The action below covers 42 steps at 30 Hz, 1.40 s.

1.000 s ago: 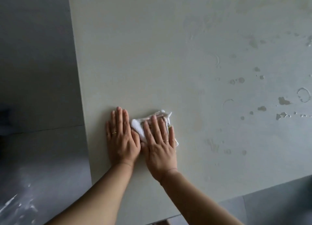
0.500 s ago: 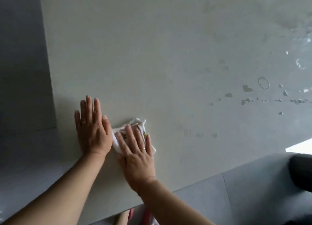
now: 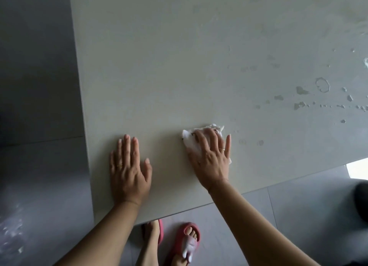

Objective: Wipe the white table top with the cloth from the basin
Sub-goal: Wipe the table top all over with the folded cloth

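Note:
The white table top (image 3: 179,56) fills most of the view. A crumpled white cloth (image 3: 190,139) lies on it near the front edge. My right hand (image 3: 211,158) presses flat on the cloth, fingers spread, covering most of it. My left hand (image 3: 129,170) rests flat on the bare table to the left, apart from the cloth, holding nothing. Wet spots and smears (image 3: 302,98) dot the table to the right of the cloth. No basin is in view.
Grey floor tiles (image 3: 39,176) lie left of and below the table's edges. My feet in pink slippers (image 3: 187,243) stand at the front edge. A dark rounded object (image 3: 361,200) sits at the right border.
My right hand has slid the cloth to the right, away from my left hand, which stays flat on the table. The two hands were side by side before.

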Motion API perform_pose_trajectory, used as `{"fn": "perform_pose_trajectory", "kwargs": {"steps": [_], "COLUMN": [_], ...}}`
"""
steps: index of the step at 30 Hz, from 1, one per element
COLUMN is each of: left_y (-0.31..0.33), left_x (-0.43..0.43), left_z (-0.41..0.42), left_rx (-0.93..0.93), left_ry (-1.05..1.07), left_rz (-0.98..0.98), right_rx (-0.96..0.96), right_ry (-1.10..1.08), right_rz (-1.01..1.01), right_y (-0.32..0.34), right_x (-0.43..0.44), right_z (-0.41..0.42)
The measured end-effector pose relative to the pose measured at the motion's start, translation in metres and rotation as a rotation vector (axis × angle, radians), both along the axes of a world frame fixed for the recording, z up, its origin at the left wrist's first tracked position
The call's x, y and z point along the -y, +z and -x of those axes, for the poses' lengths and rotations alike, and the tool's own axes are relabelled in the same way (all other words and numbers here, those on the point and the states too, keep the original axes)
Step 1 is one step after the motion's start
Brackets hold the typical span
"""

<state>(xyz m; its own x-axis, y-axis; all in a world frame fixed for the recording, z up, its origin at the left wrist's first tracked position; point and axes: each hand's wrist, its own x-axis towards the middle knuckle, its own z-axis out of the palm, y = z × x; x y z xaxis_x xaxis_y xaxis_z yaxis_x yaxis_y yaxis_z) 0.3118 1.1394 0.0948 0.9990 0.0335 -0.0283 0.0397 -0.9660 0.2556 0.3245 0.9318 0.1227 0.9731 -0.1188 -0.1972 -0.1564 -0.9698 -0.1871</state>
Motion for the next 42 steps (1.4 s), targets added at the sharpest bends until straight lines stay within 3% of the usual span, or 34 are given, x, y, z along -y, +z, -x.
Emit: {"fn": "perform_pose_trajectory", "kwargs": {"steps": [5, 10, 14, 18, 22, 27, 31, 37, 42], "left_y": [-0.003, -0.001, 0.001, -0.001, -0.001, 0.002, 0.008, 0.018, 0.007], "left_x": [-0.001, -0.006, -0.004, -0.003, -0.001, -0.002, -0.003, 0.045, 0.079], "left_z": [-0.001, 0.001, 0.002, 0.002, 0.001, 0.002, 0.000, -0.012, -0.018], "left_rx": [0.048, 0.167, 0.177, 0.147, 0.132, 0.094, 0.042, 0.029, -0.037], "left_ry": [-0.014, 0.028, 0.058, 0.058, 0.058, 0.027, 0.041, -0.035, -0.071], "left_rz": [0.033, 0.193, 0.195, 0.167, 0.146, 0.159, 0.131, 0.093, 0.077], "right_rx": [0.042, 0.037, 0.074, 0.029, -0.020, 0.014, 0.039, 0.016, -0.041], "right_ry": [-0.081, 0.222, 0.352, 0.004, -0.186, 0.264, 0.473, 0.071, -0.196], "right_rz": [-0.029, -0.104, -0.072, 0.021, -0.025, -0.080, -0.087, 0.041, 0.055], "right_y": [-0.009, -0.013, -0.014, -0.010, -0.008, -0.007, -0.016, -0.013, -0.008], "right_x": [-0.038, -0.112, -0.051, 0.023, -0.015, -0.096, -0.050, 0.079, 0.128], "right_z": [0.009, 0.061, 0.063, 0.064, 0.071, 0.119, 0.118, 0.096, 0.082]}}
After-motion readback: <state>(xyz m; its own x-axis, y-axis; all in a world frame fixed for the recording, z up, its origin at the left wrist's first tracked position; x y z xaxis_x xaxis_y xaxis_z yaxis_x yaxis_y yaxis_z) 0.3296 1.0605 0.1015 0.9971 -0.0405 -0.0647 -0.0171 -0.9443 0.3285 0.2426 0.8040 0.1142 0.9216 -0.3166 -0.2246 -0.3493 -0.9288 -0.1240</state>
